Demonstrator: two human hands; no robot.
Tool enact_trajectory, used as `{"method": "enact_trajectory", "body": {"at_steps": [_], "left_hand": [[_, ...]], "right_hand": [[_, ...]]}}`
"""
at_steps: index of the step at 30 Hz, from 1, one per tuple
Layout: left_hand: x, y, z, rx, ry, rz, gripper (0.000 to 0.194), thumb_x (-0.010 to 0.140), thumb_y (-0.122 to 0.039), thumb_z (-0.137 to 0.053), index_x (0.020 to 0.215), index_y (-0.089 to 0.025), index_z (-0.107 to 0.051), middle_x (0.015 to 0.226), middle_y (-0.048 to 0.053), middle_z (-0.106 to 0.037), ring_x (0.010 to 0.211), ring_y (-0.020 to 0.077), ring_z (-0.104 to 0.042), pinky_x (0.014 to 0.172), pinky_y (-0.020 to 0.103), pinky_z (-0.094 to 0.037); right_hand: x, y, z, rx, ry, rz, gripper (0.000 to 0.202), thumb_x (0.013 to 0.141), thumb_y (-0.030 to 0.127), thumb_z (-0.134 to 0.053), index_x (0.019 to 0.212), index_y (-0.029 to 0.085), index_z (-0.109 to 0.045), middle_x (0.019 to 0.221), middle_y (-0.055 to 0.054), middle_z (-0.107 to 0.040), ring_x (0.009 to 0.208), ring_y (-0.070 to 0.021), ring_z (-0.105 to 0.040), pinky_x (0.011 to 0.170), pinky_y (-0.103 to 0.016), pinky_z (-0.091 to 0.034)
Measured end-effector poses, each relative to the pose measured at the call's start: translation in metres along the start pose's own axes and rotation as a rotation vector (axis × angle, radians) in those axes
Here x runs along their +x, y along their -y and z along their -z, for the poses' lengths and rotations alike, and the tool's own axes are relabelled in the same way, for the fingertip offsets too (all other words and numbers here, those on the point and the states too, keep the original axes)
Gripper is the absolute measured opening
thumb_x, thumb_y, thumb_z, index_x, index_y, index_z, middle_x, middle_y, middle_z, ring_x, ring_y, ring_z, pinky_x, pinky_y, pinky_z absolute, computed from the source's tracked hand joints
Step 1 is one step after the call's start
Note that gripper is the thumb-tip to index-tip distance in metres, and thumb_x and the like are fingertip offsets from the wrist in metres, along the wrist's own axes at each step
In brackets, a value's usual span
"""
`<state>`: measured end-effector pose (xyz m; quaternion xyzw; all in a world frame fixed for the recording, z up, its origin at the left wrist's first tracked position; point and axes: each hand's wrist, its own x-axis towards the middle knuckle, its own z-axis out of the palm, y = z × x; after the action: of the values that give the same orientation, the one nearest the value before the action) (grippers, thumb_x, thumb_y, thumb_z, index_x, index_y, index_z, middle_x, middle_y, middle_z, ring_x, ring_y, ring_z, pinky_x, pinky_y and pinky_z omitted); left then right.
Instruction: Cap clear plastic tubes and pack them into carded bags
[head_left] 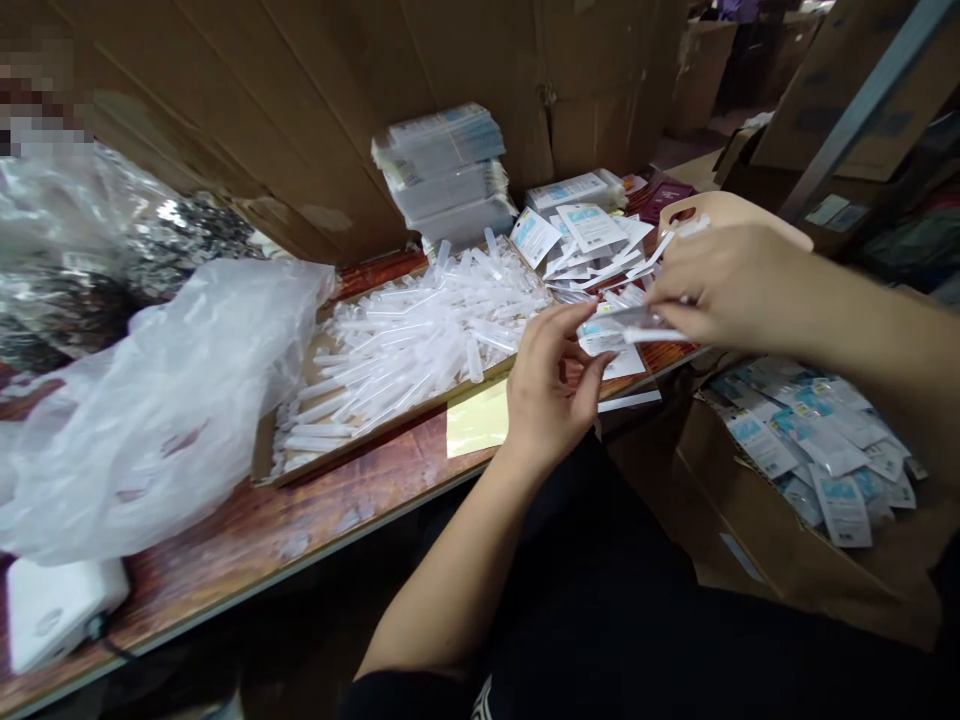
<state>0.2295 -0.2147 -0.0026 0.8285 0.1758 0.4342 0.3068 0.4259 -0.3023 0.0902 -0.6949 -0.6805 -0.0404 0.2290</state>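
Observation:
My left hand is raised over the table's front edge, its thumb and fingers curved and apart, with nothing seen between them. To its right, my right hand pinches a small clear bag with a white strip along its edge; motion blurs it. Beneath both hands lie printed white packets. More packets are heaped behind. Left of my left hand, a shallow cardboard tray holds a pile of frosted plastic tubes. A yellow sheet lies at the tray's front edge.
Stacked packets stand behind the tray. A crumpled plastic bag covers the table's left, above a white device. At lower right is a cardboard box holding several packets. Large cartons rise behind the table.

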Motion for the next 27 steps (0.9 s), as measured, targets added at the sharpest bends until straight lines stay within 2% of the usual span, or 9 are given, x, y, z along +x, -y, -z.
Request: {"method": "enact_trajectory", "body": {"at_steps": [3, 5, 8, 11, 13, 16, 18, 21, 27], "left_hand": [[-0.004, 0.007, -0.002, 0.007, 0.060, -0.215, 0.026, 0.096, -0.013, -0.061, 0.119, -0.022, -0.069, 0.117, 0.008, -0.077, 0.101, 0.0160, -0.075, 0.080, 0.025, -0.060], [-0.010, 0.015, -0.003, -0.005, 0.022, -0.304, 0.025, 0.094, -0.006, -0.060, 0.108, -0.021, -0.074, 0.104, 0.005, -0.081, 0.099, 0.0153, -0.077, 0.084, 0.024, -0.062], [-0.018, 0.027, -0.001, -0.028, -0.026, -0.313, 0.029, 0.088, 0.000, -0.064, 0.104, -0.020, -0.077, 0.101, 0.005, -0.083, 0.094, 0.0153, -0.079, 0.088, 0.025, -0.063], [-0.023, 0.032, 0.002, -0.043, -0.027, -0.311, 0.035, 0.084, 0.005, -0.063, 0.104, -0.019, -0.078, 0.100, 0.006, -0.083, 0.094, 0.0161, -0.080, 0.089, 0.026, -0.063], [-0.024, 0.032, 0.002, -0.060, -0.016, -0.313, 0.037, 0.083, 0.006, -0.061, 0.104, -0.019, -0.078, 0.101, 0.005, -0.084, 0.094, 0.0161, -0.080, 0.089, 0.026, -0.064], [-0.026, 0.030, 0.000, -0.083, 0.013, -0.301, 0.040, 0.081, 0.007, -0.059, 0.104, -0.020, -0.078, 0.101, 0.005, -0.084, 0.094, 0.0155, -0.080, 0.087, 0.025, -0.064], [-0.027, 0.029, -0.002, -0.098, 0.020, -0.291, 0.040, 0.080, 0.009, -0.059, 0.103, -0.018, -0.078, 0.102, 0.006, -0.084, 0.095, 0.0156, -0.080, 0.087, 0.025, -0.064], [-0.029, 0.030, -0.002, -0.117, 0.038, -0.278, 0.040, 0.083, 0.007, -0.059, 0.104, -0.020, -0.078, 0.103, 0.005, -0.084, 0.096, 0.0155, -0.080, 0.087, 0.025, -0.065], [-0.043, 0.034, 0.001, -0.118, 0.172, -0.249, 0.030, 0.091, -0.002, -0.059, 0.104, -0.021, -0.078, 0.107, 0.006, -0.083, 0.100, 0.0167, -0.079, 0.089, 0.028, -0.064]], "right_hand": [[-0.016, 0.007, -0.027, -0.147, 0.153, 0.273, 0.020, 0.086, 0.015, -0.062, 0.073, 0.020, -0.075, 0.070, -0.007, -0.066, 0.076, -0.0221, -0.062, 0.077, -0.039, -0.050], [-0.024, 0.005, -0.040, -0.090, 0.153, 0.329, 0.026, 0.095, 0.020, -0.055, 0.086, 0.018, -0.079, 0.076, -0.009, -0.068, 0.081, -0.0222, -0.063, 0.079, -0.038, -0.051], [-0.032, -0.011, -0.050, 0.108, 0.158, 0.219, 0.031, 0.098, 0.038, -0.058, 0.102, 0.019, -0.083, 0.096, -0.012, -0.073, 0.096, -0.0248, -0.067, 0.089, -0.042, -0.055], [-0.035, -0.029, -0.056, 0.339, 0.310, 0.009, 0.045, 0.091, 0.057, -0.066, 0.120, 0.026, -0.081, 0.126, -0.010, -0.073, 0.114, -0.0272, -0.069, 0.095, -0.042, -0.058], [-0.037, -0.035, -0.060, 0.405, 0.393, -0.055, 0.052, 0.090, 0.060, -0.066, 0.129, 0.027, -0.077, 0.143, -0.010, -0.066, 0.128, -0.0295, -0.065, 0.104, -0.043, -0.056], [-0.040, -0.032, -0.064, 0.368, 0.397, -0.011, 0.055, 0.092, 0.053, -0.064, 0.137, 0.024, -0.072, 0.158, -0.011, -0.054, 0.146, -0.0326, -0.052, 0.123, -0.050, -0.042], [-0.041, -0.029, -0.065, 0.362, 0.397, 0.039, 0.053, 0.093, 0.047, -0.063, 0.140, 0.024, -0.069, 0.160, -0.009, -0.052, 0.149, -0.0313, -0.049, 0.126, -0.050, -0.037], [-0.042, -0.029, -0.066, 0.445, 0.400, 0.070, 0.046, 0.094, 0.042, -0.062, 0.136, 0.027, -0.072, 0.146, -0.005, -0.065, 0.143, -0.0272, -0.056, 0.125, -0.046, -0.041], [-0.057, -0.030, -0.082, 0.621, 0.250, -0.087, 0.030, 0.085, 0.040, -0.075, 0.111, 0.030, -0.083, 0.129, -0.003, -0.076, 0.122, -0.0255, -0.072, 0.116, -0.042, -0.052]]}}
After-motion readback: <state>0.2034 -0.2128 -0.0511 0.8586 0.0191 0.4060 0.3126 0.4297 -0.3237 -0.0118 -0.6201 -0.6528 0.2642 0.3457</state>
